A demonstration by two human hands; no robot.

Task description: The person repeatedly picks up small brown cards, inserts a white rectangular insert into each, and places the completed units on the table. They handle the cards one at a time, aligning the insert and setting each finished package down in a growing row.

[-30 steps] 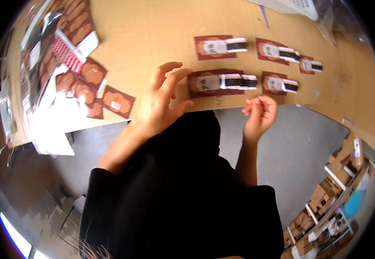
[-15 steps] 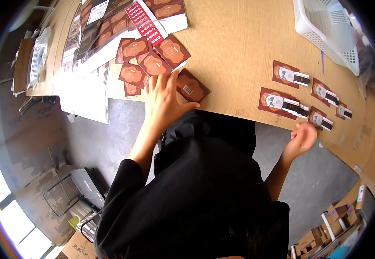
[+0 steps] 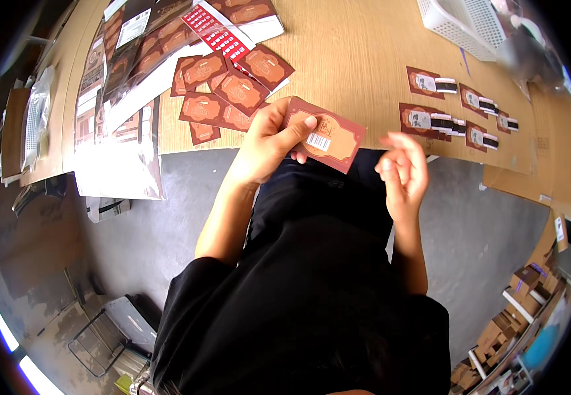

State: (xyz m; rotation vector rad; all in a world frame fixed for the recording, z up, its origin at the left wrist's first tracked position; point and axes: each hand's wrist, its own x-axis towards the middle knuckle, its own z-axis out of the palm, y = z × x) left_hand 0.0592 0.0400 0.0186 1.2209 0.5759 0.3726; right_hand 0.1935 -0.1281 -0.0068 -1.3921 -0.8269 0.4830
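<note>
A dark brown card (image 3: 339, 135) with an orange-tan panel and a white barcode is gripped at its left end by my left hand (image 3: 264, 146), thumb on top. It is lifted over the table's near edge, tilted down to the right. My right hand (image 3: 405, 176) is just right of the card, apart from it, fingers loosely bent and spread with nothing visible between them. Left of the held card, several similar loose cards (image 3: 241, 91) overlap on the table. At the right, several brown cards (image 3: 423, 120) carry white paper pieces and small black-and-white items.
A red sheet (image 3: 214, 27) with white print lies among the far-left cards. Beside it, clear-wrapped printed sheets (image 3: 118, 141) overhang the table edge. A white perforated basket (image 3: 433, 20) stands at the far right. Cardboard boxes (image 3: 496, 329) are stacked below right.
My left hand has picked up the barcode card from the table and brought it right. My right hand has moved left and up toward the card, its fingers unfolding.
</note>
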